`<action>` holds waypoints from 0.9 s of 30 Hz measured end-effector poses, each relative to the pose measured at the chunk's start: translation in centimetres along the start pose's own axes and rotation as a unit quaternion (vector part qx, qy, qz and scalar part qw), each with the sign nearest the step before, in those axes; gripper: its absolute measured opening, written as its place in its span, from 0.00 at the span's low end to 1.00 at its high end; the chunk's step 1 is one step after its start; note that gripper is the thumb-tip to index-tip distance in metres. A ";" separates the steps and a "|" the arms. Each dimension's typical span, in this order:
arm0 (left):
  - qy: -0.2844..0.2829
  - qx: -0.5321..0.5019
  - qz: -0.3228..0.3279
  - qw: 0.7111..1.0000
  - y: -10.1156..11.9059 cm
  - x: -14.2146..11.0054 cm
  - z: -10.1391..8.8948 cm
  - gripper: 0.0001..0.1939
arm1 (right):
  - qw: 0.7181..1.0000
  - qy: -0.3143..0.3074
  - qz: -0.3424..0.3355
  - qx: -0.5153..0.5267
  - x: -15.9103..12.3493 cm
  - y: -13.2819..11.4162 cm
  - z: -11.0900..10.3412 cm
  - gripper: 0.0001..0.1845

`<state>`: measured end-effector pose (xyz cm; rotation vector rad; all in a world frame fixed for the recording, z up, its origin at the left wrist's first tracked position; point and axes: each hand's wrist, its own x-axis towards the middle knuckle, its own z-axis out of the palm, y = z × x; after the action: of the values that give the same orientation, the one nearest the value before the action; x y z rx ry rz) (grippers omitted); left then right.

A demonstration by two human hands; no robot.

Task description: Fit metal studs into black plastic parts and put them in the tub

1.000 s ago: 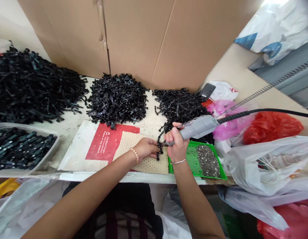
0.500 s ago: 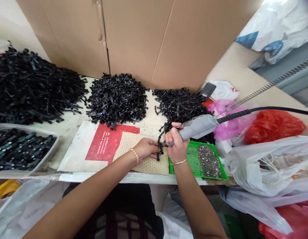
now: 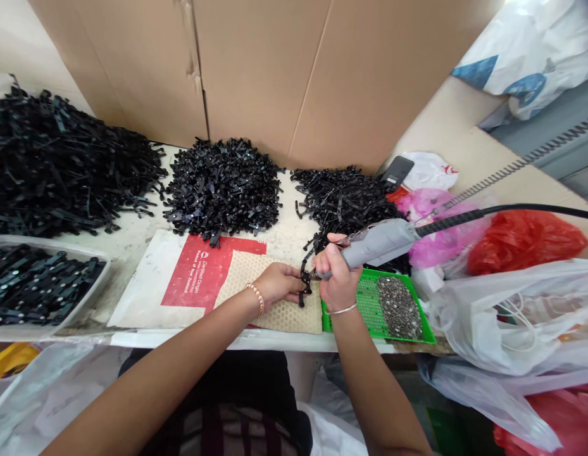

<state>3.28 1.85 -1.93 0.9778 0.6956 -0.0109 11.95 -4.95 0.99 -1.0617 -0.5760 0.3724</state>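
Observation:
My right hand (image 3: 338, 273) is wrapped round a grey electric screwdriver (image 3: 376, 243) whose tip points left and down. The tip meets a small black plastic part (image 3: 304, 283) pinched in my left hand (image 3: 277, 283). Both hands rest over a beige honeycomb mat (image 3: 275, 297) near the table's front edge. A black cable (image 3: 507, 212) and a coiled spring line (image 3: 521, 161) run from the tool to the right. Just right of my right hand sits a green tray (image 3: 369, 305) holding a heap of small metal screws (image 3: 399, 306).
Three heaps of black plastic parts lie along the back: a large one (image 3: 61, 168), a middle one (image 3: 222, 187), one on the right (image 3: 344, 199). A clear tub (image 3: 47, 285) of black parts stands at the left. Plastic bags (image 3: 512, 316) crowd the right; cardboard (image 3: 275, 69) walls the back.

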 end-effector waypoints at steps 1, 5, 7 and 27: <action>0.001 0.001 0.000 1.000 0.0 0.0 0.0 0.05 | 1.000 -0.001 -0.002 0.002 0.0 0.0 0.0 0.12; 0.005 0.002 0.002 1.000 0.2 -0.1 0.1 0.04 | 1.000 -0.010 -0.008 0.001 -0.1 0.0 0.2 0.11; 0.005 0.001 0.000 1.000 0.2 -0.2 0.2 0.05 | 1.000 -0.016 -0.009 -0.004 -0.1 0.0 0.3 0.12; 0.012 -0.020 -0.020 1.000 0.2 0.0 0.2 0.05 | 0.992 -0.115 0.052 -0.006 0.9 0.9 -0.4 0.14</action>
<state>3.47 1.82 -1.66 0.9274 0.7348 -0.0194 12.94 -4.36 0.32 -1.0701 -0.7293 0.5891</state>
